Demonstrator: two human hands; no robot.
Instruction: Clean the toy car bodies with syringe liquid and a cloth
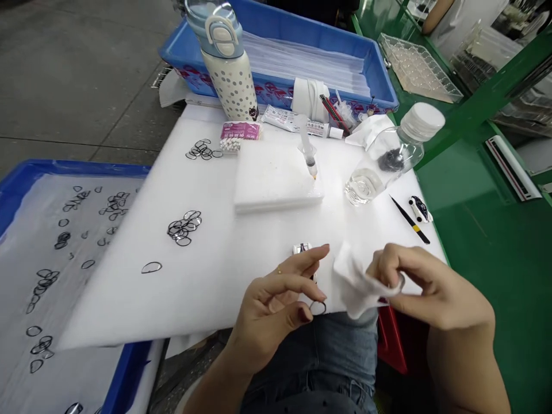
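Note:
Between thumb and forefinger, my left hand (280, 302) pinches a small dark ring-shaped part (318, 308) near the front edge of the white work surface (207, 299). My right hand (425, 284) is closed on a white cloth (356, 282), which hangs toward the left hand, apart from the ring. Partly hidden behind my left fingers lies a small white and dark item (302, 248). Similar thin dark rings lie in a cluster (184, 228) to the left, with a single ring (151, 267) nearer the front and another cluster (203, 149) farther back.
A white foam block (276, 175) bears a syringe (309, 152). Around it stand a dotted bottle (233, 80), a clear bottle (366, 178) and a blue bin (276, 23). Tweezers (409, 219) lie at right. A blue-rimmed tray (77, 167) holds more rings at left.

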